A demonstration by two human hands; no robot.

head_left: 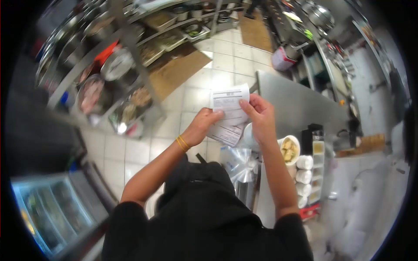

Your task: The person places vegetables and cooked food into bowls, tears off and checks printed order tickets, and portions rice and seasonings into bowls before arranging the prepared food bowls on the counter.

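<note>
Head view: the left hand (201, 127) pinches the near-left edge of the upper slip (227, 103), the right hand (262, 114) its far-right edge, before the steel desk (296, 102). Its long axis runs away from the body; the lower slip (226, 135) slants beneath. Both bear printed lines, too blurred to read.

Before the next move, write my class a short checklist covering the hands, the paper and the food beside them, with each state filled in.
1. Left hand holding the printed paper: ok, thumb on top.
2. Right hand holding it too: ok, at the paper's right side.
3. Print readable: not ok, too small and blurred in this view.
4. White bowl filled: ok, food shows inside.
5. Bowl clear of the right forearm: cannot tell from this angle.
</note>
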